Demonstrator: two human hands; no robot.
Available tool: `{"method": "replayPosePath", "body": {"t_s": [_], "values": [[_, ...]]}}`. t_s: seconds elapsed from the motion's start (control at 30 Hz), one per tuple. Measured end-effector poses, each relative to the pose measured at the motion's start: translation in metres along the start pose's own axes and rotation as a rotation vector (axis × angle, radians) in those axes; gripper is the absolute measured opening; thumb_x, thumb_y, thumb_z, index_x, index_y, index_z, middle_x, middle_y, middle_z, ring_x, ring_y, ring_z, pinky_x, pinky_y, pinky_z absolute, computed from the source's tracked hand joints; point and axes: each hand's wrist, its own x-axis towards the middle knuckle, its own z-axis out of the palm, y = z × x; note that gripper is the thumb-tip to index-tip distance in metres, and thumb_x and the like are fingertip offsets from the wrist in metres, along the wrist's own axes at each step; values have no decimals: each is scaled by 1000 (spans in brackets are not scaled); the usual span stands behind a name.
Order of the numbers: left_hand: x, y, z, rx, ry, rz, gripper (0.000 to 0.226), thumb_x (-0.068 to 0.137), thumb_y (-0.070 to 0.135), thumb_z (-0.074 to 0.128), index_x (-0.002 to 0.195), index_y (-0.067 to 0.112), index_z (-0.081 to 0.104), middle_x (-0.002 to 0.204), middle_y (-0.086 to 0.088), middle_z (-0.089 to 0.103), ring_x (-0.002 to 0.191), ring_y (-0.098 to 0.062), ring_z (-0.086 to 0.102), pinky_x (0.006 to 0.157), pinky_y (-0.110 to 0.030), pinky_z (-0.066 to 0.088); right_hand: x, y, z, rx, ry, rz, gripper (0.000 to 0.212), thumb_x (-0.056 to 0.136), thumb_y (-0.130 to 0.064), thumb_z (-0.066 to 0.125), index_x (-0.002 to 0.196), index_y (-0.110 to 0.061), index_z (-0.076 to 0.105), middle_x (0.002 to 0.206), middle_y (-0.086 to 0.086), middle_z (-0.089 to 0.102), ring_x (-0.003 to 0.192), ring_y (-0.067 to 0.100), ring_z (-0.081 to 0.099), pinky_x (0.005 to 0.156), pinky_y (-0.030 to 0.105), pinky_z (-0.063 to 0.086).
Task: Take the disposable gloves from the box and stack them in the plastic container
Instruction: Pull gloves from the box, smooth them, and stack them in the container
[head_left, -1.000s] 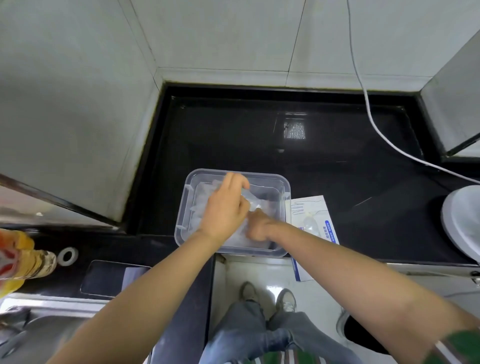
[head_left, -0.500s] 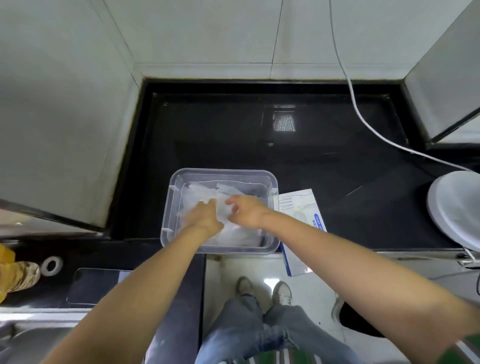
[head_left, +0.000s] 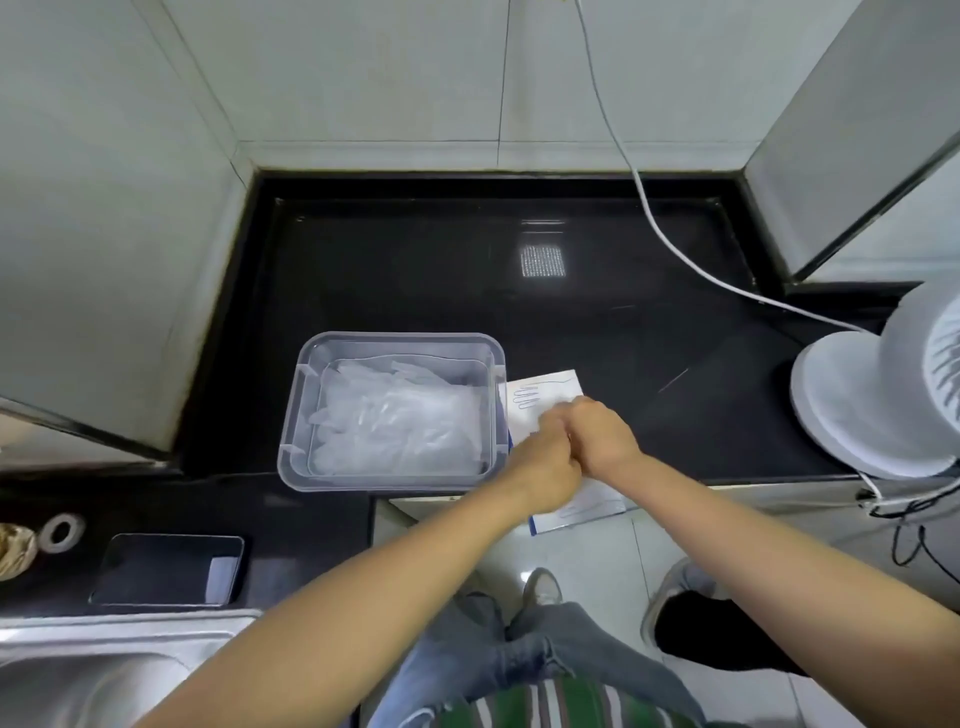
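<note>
**Head view: both hands over the box, gloves piled in the container**

A glossy black tabletop (head_left: 467, 291) fills a corner between pale tiled walls, with a square patch of light reflected on it. A lower black ledge runs to the left, next to a steel sink (head_left: 104, 670). The floor below is pale tile.

Counted: one clear container (head_left: 306, 415), one white-and-blue box (head_left: 545, 395), one phone (head_left: 166, 569), one tape roll (head_left: 62, 530), one white cable (head_left: 644, 208) and one white fan (head_left: 872, 400). The gloves (head_left: 400, 421) form one translucent pile, and I cannot tell how many there are.

The container sits near the front edge of the tabletop, its long axis running left to right along that edge. The gloves lie flat inside it, with their finger ends showing towards the far and left sides. The box lies just to the right of the container, nearly touching it. Its long axis runs near to far, slightly tilted, and its near end hangs over the edge above the floor. A glove outline printed at its far end points left.

The left hand (head_left: 545, 467) and right hand (head_left: 602, 441) touch each other over the middle of the box. Both are motion-blurred, so I cannot tell whether the fingers are apart, together or clamped on a glove.
</note>
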Motion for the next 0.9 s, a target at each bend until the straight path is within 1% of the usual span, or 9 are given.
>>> {"method": "replayPosePath", "body": {"t_s": [0.13, 0.3, 0.4, 0.5, 0.6, 0.7, 0.73, 0.83, 0.9], "values": [[9, -21, 37, -98, 89, -170, 41, 101, 13, 37, 139, 8, 26, 129, -17, 55, 104, -32, 56, 81, -34, 41, -2, 1, 14, -67, 98, -27, 20, 92, -21, 58, 107, -21, 70, 111, 6, 54, 94, 31, 64, 73, 32, 49], [10, -30, 44, -87, 224, -107, 67, 94, 17, 59, 149, 10, 22, 129, -11, 56, 113, -29, 57, 86, -32, 43, 2, 5, 22, -2, 153, 34, 22, 84, -9, 56, 80, -16, 76, 98, 3, 62, 78, 25, 60, 61, 29, 44], [11, -34, 47, -98, 210, -112, 82, 92, 22, 64, 154, 16, 11, 132, -6, 56, 116, -25, 57, 84, -27, 42, 4, 11, 24, 227, 109, 27, 19, 85, -11, 60, 70, -13, 71, 94, 3, 62, 81, 24, 62, 69, 34, 53], [16, -37, 46, -72, 231, -116, 85, 91, 20, 66, 154, 17, 9, 132, -7, 55, 119, -26, 56, 90, -33, 45, 3, 20, 15, 471, 48, -47, 20, 88, -5, 57, 76, 0, 72, 78, 3, 61, 71, 16, 54, 72, 31, 49], [18, -36, 43, -74, 244, -113, 86, 90, 19, 67, 153, 17, 9, 130, -8, 56, 118, -27, 55, 91, -36, 47, -2, 29, 8, 809, 32, -31, 16, 93, -5, 56, 86, -9, 70, 89, 1, 63, 83, 12, 55, 80, 26, 47], [19, -34, 43, -45, 237, -123, 91, 91, 22, 67, 156, 16, 3, 133, -7, 55, 120, -26, 54, 92, -34, 45, -3, 32, 9, 1020, 137, 42, 11, 94, -9, 57, 89, -14, 64, 99, 9, 64, 89, 18, 58, 84, 34, 50], [19, -34, 44, -25, 235, -127, 91, 91, 22, 66, 156, 15, 1, 133, -7, 55, 120, -26, 54, 93, -33, 45, -3, 31, 8, 1008, 136, 72, 4, 94, -13, 60, 91, -13, 62, 98, 9, 63, 87, 18, 58, 82, 34, 50], [21, -32, 44, 40, 228, -131, 91, 92, 24, 65, 156, 13, 0, 130, -9, 56, 118, -26, 55, 92, -33, 45, 0, 29, 6, 720, 41, 69, 21, 88, -17, 70, 77, -5, 56, 73, 3, 48, 69, 19, 45, 64, 28, 41], [22, -31, 43, 71, 226, -136, 90, 93, 24, 64, 155, 11, 1, 129, -10, 57, 118, -27, 55, 92, -33, 45, 5, 28, -2, 698, 111, -5, 20, 87, -11, 71, 72, -1, 59, 71, 6, 52, 70, 19, 47, 64, 33, 45]]}}
